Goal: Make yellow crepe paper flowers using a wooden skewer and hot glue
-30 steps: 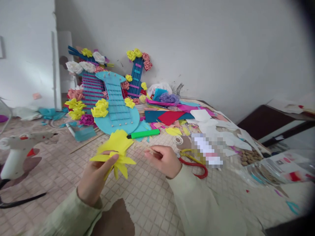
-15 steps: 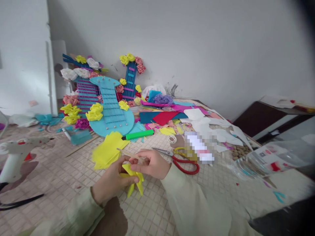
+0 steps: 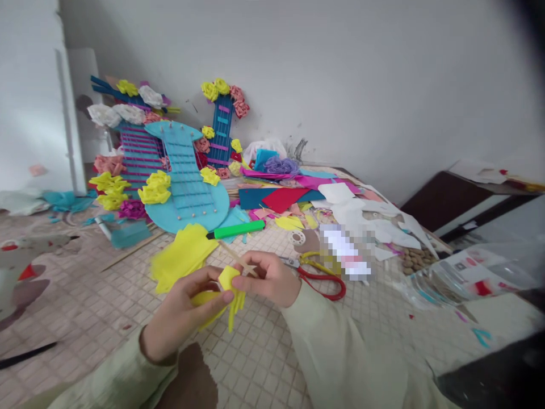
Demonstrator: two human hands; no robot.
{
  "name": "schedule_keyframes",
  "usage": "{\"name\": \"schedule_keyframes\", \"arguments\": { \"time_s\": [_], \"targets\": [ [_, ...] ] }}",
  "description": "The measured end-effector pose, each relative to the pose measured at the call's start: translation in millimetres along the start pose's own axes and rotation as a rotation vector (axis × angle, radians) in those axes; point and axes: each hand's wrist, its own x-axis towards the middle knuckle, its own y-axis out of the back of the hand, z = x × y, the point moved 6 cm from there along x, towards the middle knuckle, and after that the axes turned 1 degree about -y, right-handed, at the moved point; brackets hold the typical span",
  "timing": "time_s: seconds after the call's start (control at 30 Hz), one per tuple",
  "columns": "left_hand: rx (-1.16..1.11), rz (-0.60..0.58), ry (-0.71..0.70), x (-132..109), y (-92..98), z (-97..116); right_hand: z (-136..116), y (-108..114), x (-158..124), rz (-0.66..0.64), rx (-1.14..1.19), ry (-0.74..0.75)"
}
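Note:
My left hand [image 3: 181, 315] is closed on a folded piece of yellow paper [image 3: 229, 277], whose narrow strips hang below the fingers. My right hand [image 3: 272, 279] pinches a thin wooden stick [image 3: 232, 251], which points up and to the left, and its thumb touches the paper's right side. How the fingertips grip inside the folds is partly hidden. Just beyond my left hand lies a stack of yellow paper sheets [image 3: 181, 258], with a green marker [image 3: 238, 229] by its upper right corner. Red-handled scissors [image 3: 327, 289] rest beside my right hand.
Blue paper harp-like shapes trimmed with paper flowers [image 3: 187, 176] stand at the back left against the wall. On the far left is a glue gun [image 3: 32, 250]. Paper scraps [image 3: 285, 199] cover the back, and a clear plastic bottle [image 3: 468, 272] lies at the right.
The yellow paper has been turned in my hands, its folded face now showing upward. The stick has shifted slightly right and steepened. My view has swung a little to the right.

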Motion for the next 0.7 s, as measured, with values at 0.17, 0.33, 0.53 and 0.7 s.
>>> {"name": "schedule_keyframes", "arguments": {
  "time_s": [0.17,0.33,0.53,0.7],
  "targets": [
    [-0.067,0.031,0.025,-7,4.2,-10,4,-6,1,0.005,0.046,-0.036],
    [-0.043,0.063,0.109,-9,10.4,-15,11,-9,1,0.005,0.069,-0.043],
    [-0.179,0.002,0.131,-9,11.3,-13,12,-7,0,0.015,0.024,0.004],
    [-0.354,-0.02,0.228,-10,7.9,-23,8,-9,-2,0.048,0.009,0.027]
  ]
}}
